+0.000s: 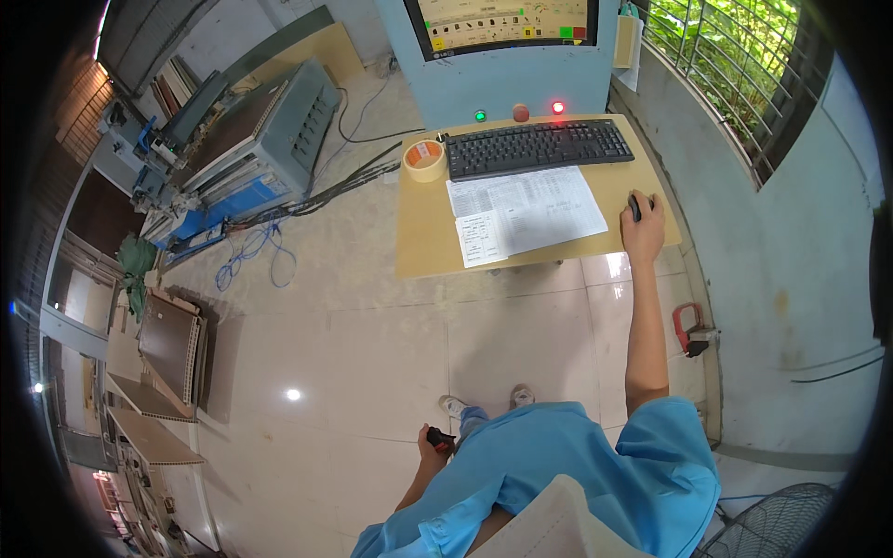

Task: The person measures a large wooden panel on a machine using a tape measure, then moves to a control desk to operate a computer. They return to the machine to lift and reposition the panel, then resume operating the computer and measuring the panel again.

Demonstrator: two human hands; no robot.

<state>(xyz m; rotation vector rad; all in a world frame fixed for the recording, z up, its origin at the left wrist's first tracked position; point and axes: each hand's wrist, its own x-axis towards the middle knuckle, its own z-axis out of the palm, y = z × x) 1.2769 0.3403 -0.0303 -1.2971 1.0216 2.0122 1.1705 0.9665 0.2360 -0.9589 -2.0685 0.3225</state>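
Note:
My right hand rests over a black computer mouse at the right edge of a tan wooden desk, with its fingers curved round the mouse. Down by my left leg, my left hand is closed round a small black object with red parts; its exact kind does not show. A black keyboard lies across the back of the desk. In front of it are printed papers, with a smaller white slip on their left. A roll of tape lies left of the keyboard.
Behind the desk stands a blue cabinet with a lit screen, a green button and a glowing red one. A large machine and cables are at left, near stacked boards. A fan stands lower right.

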